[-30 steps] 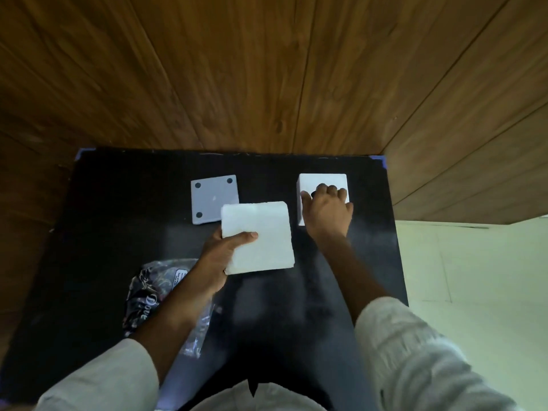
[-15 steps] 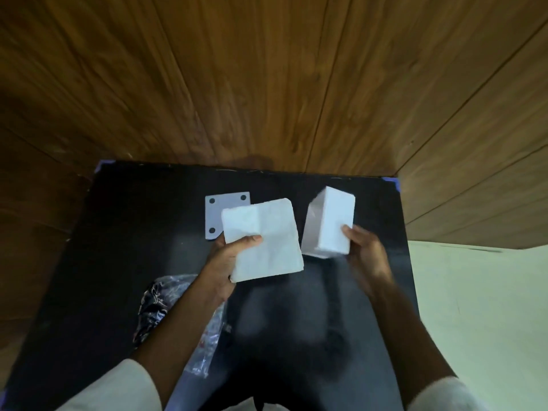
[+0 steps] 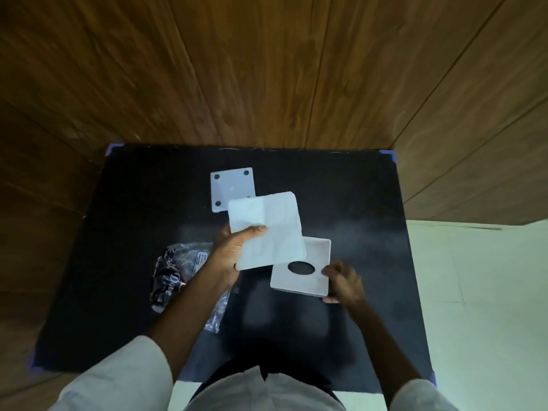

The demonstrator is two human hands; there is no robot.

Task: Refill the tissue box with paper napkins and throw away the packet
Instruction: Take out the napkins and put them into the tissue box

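My left hand (image 3: 229, 252) grips a thick white stack of paper napkins (image 3: 268, 229) above the middle of the black table (image 3: 133, 232), thumb on top. Just right and below it, my right hand (image 3: 344, 281) holds the white tissue box (image 3: 302, 268) by its right side, with the face that has the dark oval opening turned up towards me. The napkin stack overlaps the box's upper left corner. The box's flat white base plate (image 3: 232, 185), with dark round feet at its corners, lies on the table behind the napkins. The crumpled dark napkin packet (image 3: 175, 277) lies under my left forearm.
Wooden panel walls (image 3: 267, 69) close off the back and both sides of the table. Pale floor tiles (image 3: 474, 292) show to the right. My white sleeves and shirt fill the bottom edge.
My right hand lifted the tissue box off the table, brought it nearer and turned it so its oval opening faces up. The left hand kept the napkin stack almost in place.
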